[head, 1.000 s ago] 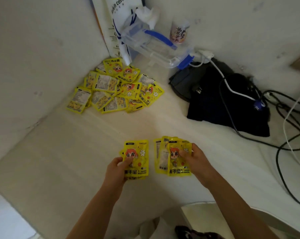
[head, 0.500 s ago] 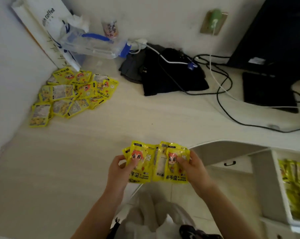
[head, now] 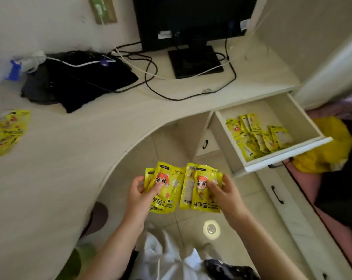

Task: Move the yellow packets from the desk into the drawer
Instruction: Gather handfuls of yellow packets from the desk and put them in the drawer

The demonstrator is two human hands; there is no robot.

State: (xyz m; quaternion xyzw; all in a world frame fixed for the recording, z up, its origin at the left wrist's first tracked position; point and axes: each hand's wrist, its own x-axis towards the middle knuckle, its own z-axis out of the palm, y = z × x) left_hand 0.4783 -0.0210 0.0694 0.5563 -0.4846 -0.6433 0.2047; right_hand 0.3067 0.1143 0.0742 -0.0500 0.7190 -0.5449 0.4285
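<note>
Yellow packets (head: 258, 136) already sit in the open drawer (head: 288, 152), each hand (left hand (head: 138, 196), right hand (head: 224, 194)) pinches a small stack over the floor, and more (head: 5, 128) wait on the surface (head: 50, 178).

Two held stacks of packets (head: 172, 188) sit at centre, off the desk (head: 50, 178). Drawer (head: 288, 156) at two o'clock holds packets; a pile (head: 5, 128) lies at nine; monitor (head: 191, 21) at twelve.

A single head-worn wide-angle camera looks forward and steeply down, close above the hands (head: 183, 190), taking in the worktop's (head: 70, 150) curved front edge and the floor below.
</note>
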